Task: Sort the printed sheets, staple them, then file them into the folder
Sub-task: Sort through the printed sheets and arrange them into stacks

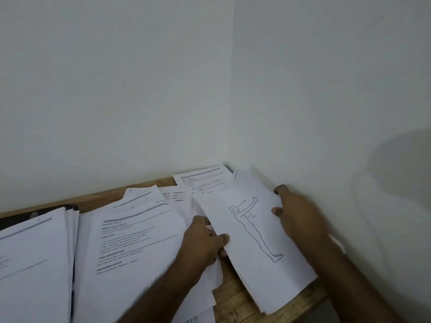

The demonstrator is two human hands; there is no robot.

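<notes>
A bundle of sheets (pixel 254 238) topped by a line drawing of a standing figure lies tilted at the right of the wooden table (pixel 233 297). My left hand (pixel 203 243) pinches its left edge, thumb on top. My right hand (pixel 298 213) grips its right edge, fingers curled over the top. A printed text sheet (pixel 137 238) with bold headings lies in the middle. A thick stack of sheets (pixel 35 264) sits at the left, over a dark folder (pixel 25 217) whose back edge shows.
More printed sheets (pixel 203 179) are spread at the back near the wall corner (pixel 231 136). White walls close the table at the back and right. The table's front right corner (pixel 319 292) is just past the bundle.
</notes>
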